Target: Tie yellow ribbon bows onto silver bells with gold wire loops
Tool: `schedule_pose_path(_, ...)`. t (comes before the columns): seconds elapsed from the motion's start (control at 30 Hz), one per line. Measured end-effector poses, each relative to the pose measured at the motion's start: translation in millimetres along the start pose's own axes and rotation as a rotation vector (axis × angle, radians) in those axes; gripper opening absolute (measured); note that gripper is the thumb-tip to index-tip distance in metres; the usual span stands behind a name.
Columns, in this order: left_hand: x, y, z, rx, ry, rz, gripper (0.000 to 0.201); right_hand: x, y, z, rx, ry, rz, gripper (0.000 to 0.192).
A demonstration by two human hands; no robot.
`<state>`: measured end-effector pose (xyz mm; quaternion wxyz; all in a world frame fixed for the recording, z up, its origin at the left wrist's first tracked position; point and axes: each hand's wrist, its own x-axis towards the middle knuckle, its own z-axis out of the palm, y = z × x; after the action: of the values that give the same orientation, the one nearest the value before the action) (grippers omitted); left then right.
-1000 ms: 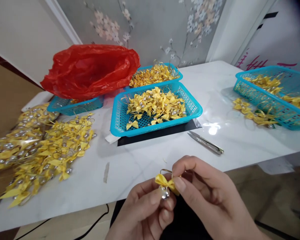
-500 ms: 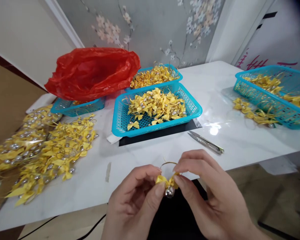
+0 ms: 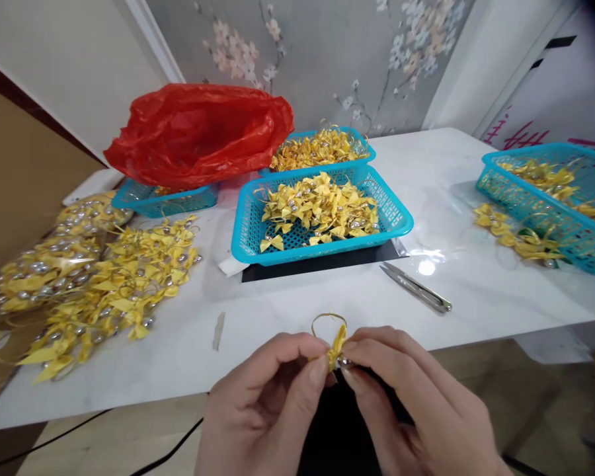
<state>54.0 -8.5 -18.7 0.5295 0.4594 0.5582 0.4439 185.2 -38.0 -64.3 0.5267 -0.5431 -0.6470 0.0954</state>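
Between my two hands, just off the table's front edge, is a yellow ribbon bow (image 3: 336,345) with a thin gold loop standing up from it. My left hand (image 3: 272,396) pinches the bow between thumb and forefinger. A small silver bell (image 3: 344,361) hangs at the bow's right side, and the thumb and fingertips of my right hand (image 3: 411,390) are closed on it. Beyond my right hand, a pair of metal thread snips (image 3: 416,287) lies on the white table (image 3: 287,297).
A blue basket (image 3: 322,251) of yellow bows stands ahead, another (image 3: 371,153) behind it. A red plastic bag (image 3: 198,135) rests over a basket at back left. Piled bows (image 3: 129,277) lie on the left. At right is a further blue basket (image 3: 550,192), with loose bows beside it.
The bow has been turned sideways, so the bell now points right. My right fingers have shifted from the bow's right wing to the bell. The view has swung slightly left.
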Motion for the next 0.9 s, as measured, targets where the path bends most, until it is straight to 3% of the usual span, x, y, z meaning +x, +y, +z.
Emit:
schedule_pose_path(0.23,1,0,-1.4,-0.053,-0.031,-0.069,0.005,3,-4,-5,-0.057,-0.047,0.031,0.026)
schedule_pose_path(0.43,3,4,-2.8,-0.061,-0.076,-0.123,0.006,7,5,-10,-0.092,-0.112,-0.062,0.024)
schedule_pose_path(0.7,11,1,-10.1,-0.177,-0.272,-0.252,0.009,19,9,-18,0.056,-0.304,-0.089,0.028)
schedule_pose_path(0.9,14,-4,-11.6,-0.334,-0.292,-0.371,0.005,23,10,-18,0.141,-0.376,-0.053,0.032)
